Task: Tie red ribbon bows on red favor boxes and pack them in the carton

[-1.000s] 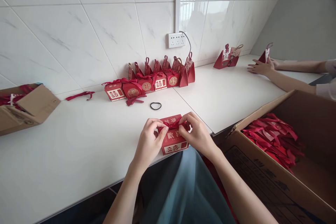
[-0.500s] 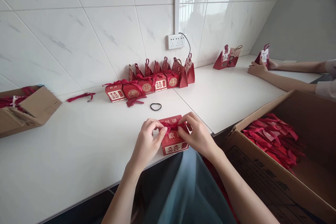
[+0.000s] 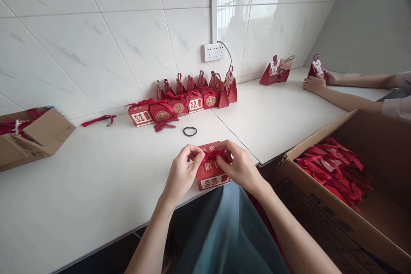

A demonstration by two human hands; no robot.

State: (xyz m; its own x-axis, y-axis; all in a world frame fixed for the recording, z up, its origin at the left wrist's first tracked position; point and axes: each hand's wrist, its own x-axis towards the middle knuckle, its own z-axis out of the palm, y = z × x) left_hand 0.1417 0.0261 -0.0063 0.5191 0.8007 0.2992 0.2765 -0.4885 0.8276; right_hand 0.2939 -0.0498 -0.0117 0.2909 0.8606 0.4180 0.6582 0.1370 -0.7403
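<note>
A red gift box [image 3: 212, 180] with gold and white characters sits at the counter's front edge, directly before me. Across its top runs a red ribbon [image 3: 213, 154], gathered into a bow or knot at the middle. My left hand [image 3: 182, 171] pinches the ribbon's left part between thumb and forefinger. On the other side my right hand [image 3: 239, 166] pinches the ribbon's right part, its fingers partly covering the box top. Just beyond the box lies a black elastic band [image 3: 189, 131].
Several red boxes [image 3: 170, 110] stand in rows by the wall, loose ribbons [image 3: 165, 125] beside them. A small carton [image 3: 53, 130] is left; a large carton [image 3: 337, 218] of red ribboned pieces is right. Another person's hands [image 3: 316, 82] hold a red triangular box at far right.
Both my hands stay at the ribbon; my left fingers have shifted slightly and the knot looks a little tighter. The other person's triangular box has tilted to the left.
</note>
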